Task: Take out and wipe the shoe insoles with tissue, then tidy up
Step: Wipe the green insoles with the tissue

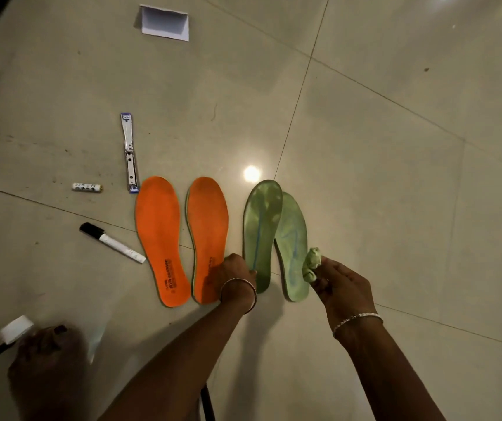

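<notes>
Head view: a crumpled tissue point(311, 264) is pinched in the right hand point(342, 287), just over the right green insole point(292, 238). Overlapping that insole lies the left green insole point(260, 226). The left hand point(236, 276) touches its edge, grip unclear. Two orange insoles point(158, 232) lie left of it.

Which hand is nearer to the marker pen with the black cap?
Left. The left hand is right of the marker, over the second orange insole; the right hand is farther right.
</notes>
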`<state>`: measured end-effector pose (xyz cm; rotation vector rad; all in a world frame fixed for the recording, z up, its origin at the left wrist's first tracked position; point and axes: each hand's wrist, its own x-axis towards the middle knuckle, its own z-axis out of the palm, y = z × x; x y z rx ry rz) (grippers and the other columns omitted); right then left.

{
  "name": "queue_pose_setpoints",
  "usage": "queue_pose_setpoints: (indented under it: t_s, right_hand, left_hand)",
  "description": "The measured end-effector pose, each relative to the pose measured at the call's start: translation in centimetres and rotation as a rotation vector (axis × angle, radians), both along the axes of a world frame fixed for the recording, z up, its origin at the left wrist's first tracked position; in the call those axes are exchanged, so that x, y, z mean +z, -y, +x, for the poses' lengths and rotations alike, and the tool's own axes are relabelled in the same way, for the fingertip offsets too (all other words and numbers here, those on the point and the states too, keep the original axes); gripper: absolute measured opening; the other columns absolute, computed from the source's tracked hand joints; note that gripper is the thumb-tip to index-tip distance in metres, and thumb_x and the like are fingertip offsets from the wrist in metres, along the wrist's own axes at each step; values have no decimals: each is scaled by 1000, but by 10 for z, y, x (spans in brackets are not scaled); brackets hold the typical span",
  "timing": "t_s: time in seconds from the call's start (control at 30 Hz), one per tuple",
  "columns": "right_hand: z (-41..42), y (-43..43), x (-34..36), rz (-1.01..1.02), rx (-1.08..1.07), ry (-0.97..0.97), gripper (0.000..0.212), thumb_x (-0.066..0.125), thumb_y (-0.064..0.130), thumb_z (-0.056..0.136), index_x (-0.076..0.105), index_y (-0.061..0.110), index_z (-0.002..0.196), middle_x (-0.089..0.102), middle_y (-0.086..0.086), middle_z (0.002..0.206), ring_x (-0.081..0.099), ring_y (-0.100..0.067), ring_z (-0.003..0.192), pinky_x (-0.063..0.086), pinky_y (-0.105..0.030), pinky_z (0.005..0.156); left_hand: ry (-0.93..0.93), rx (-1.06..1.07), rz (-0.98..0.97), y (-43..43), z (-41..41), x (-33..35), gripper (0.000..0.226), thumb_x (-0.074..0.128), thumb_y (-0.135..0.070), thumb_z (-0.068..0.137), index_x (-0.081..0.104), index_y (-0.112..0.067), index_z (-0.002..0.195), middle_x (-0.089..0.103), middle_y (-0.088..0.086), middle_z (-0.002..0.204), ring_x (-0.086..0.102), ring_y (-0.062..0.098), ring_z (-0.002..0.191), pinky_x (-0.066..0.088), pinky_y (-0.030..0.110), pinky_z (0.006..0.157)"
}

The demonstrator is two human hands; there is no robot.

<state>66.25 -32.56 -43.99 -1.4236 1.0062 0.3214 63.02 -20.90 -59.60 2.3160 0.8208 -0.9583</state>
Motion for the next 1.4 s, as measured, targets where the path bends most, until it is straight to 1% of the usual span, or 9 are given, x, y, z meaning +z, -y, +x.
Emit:
queue_pose_setpoints:
  t_s: [0.1, 0.27, 0.37, 0.53, 0.77, 0.93, 1.07, 1.23, 1.4]
  right_hand:
    - [-1, -1, 0, -6, 28, -10, 8, 66, -4, 85, 70, -5, 92, 72, -14, 77, 69, -21, 68, 61, -27, 67]
    - [-3, -3, 3, 7, 85, -8, 14, 61, -10, 87, 71, -1, 91, 72, -13, 77, 67, -22, 67, 60, -26, 66]
    - [-1, -10, 12, 39, 138, -29, 17, 61, -7, 88, 71, 5, 95, 72, -11, 82, 67, -20, 69, 58, -25, 64]
    - [4, -43, 38, 140, 183, -31, 15, 63, -3, 89, 72, 9, 87, 72, -7, 77, 68, -18, 68, 55, -29, 69]
    - [6, -102, 94, 411, 332, 29, 18, 56, -7, 90, 67, -4, 105, 68, -12, 86, 65, -21, 72, 56, -24, 67]
    - [-26, -138, 158, 585, 398, -29, 16, 56, -9, 89, 67, -8, 100, 70, -15, 93, 70, -21, 76, 58, -24, 65]
    - [-64, -153, 217, 703, 509, -58, 21, 51, -10, 87, 69, -4, 78, 70, -17, 89, 71, -23, 73, 59, -24, 61]
    - [-120, -151, 303, 787, 694, 84, 8, 63, 10, 80, 68, 3, 81, 70, -13, 90, 66, -23, 82, 59, -28, 72]
    - [-187, -144, 370, 862, 879, 273, 43, 71, 7, 71, 64, -14, 108, 69, -20, 99, 69, -24, 84, 59, -28, 80]
  left_hand:
    - [-17, 54, -130, -6, -2, -10, 37, 78, -43, 82, 71, -15, 104, 74, 9, 105, 69, 29, 100, 56, 36, 81]
    - [-14, 273, -581, -30, 14, 3, 33, 68, -46, 60, 63, -14, 67, 70, 9, 69, 69, 29, 69, 60, 41, 70]
    - [-67, 539, -835, -56, 35, 36, 12, 58, -10, 81, 60, -7, 69, 62, 14, 67, 62, 28, 62, 58, 43, 65]
    - [-268, 684, -1176, -129, 42, 110, 35, 28, 5, 86, 61, 5, 93, 66, 21, 85, 68, 31, 79, 59, 40, 69]
    - [-136, 795, -1138, -203, -12, 214, 50, 18, 11, 81, 60, 11, 109, 65, 24, 94, 65, 37, 83, 60, 48, 73]
    - [7, 907, -1119, -222, -78, 294, 51, 19, 11, 83, 59, 11, 116, 68, 27, 102, 70, 38, 91, 58, 54, 73]
    - [171, 1032, -1191, -224, -133, 362, 50, 17, 10, 86, 58, 10, 114, 70, 26, 98, 74, 37, 85, 59, 51, 74]
    - [460, 1132, -1248, -202, -204, 441, 46, 24, 10, 83, 62, 5, 107, 70, 25, 102, 73, 36, 86, 60, 48, 75]
    - [762, 1129, -1346, -165, -278, 517, 55, 34, 3, 68, 74, 1, 106, 68, 24, 104, 67, 34, 89, 60, 43, 77]
